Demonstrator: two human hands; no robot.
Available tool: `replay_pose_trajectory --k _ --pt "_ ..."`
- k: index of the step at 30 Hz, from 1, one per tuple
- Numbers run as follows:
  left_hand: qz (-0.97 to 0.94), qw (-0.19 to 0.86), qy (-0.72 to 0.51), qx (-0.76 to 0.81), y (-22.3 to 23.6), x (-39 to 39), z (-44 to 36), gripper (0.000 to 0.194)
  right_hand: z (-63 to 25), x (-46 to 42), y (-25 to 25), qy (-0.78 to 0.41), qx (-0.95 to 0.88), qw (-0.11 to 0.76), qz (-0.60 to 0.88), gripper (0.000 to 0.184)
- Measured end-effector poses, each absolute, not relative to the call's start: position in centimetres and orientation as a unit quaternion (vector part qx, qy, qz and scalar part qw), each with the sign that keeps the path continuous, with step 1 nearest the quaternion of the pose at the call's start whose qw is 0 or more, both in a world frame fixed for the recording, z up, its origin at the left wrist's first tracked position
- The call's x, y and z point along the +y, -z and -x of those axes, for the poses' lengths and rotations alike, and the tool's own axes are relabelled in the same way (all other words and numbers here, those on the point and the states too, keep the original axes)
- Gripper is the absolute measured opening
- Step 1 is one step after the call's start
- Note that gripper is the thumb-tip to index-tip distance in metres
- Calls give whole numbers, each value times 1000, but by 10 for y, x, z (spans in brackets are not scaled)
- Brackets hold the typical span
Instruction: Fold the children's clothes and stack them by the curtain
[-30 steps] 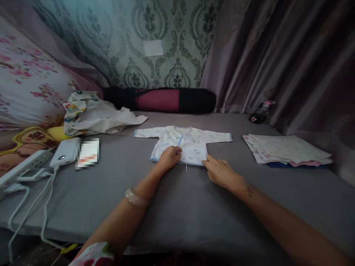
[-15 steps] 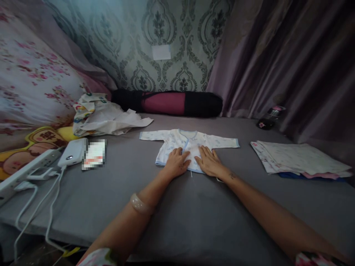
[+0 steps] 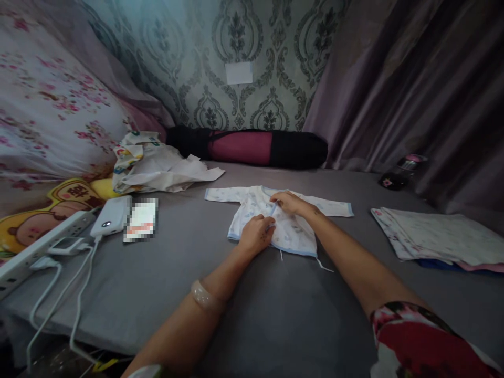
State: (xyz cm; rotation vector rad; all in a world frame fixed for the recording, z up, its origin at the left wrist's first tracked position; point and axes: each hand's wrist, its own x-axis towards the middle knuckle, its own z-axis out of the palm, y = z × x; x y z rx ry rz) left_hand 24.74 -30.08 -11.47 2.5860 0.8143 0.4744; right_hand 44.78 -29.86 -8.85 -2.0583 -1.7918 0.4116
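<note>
A small white baby shirt (image 3: 293, 231) with a faint blue print and blue trim lies spread on the grey sheet, both sleeves stretched sideways. Near the blue-edged front opening, my left hand (image 3: 258, 233) rests with curled fingers that seem to pinch the cloth. Higher up, just below the neckline, my right hand (image 3: 288, 202) has its fingers closed on the front edge. Two thin white ties hang from the lower hem towards me. My right forearm hides part of the shirt's right side.
Folded cloths (image 3: 441, 236) are stacked at right, with a dark bottle (image 3: 399, 173) behind. To the left are a power strip (image 3: 47, 252), a white power bank (image 3: 111, 216) with cables, and a blurred packet (image 3: 140, 220). A crumpled bag (image 3: 157, 168) and a black-and-red roll (image 3: 240, 147) lie farther back.
From gripping the hem, both hands went flat onto the shirt. Then my right hand moved up to the neckline and closed on the edge, while my left fingers curled. The view shifted slightly left.
</note>
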Motion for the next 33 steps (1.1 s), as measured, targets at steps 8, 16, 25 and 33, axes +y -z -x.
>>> replay_pose_trajectory --k 8,16,25,33 --pt "-925 205 -150 282 113 -298 -247 29 -452 -290 80 -74 -685 13 725 20" --pt "-941 158 -114 278 111 -299 -247 33 -425 -304 98 7 -604 114 789 26" --pt "-940 156 -124 278 114 -299 -248 33 -425 -310 112 43 -559 138 816 30" --pt "-936 160 -137 284 115 -299 -249 33 -436 -268 94 -91 -562 143 810 36"
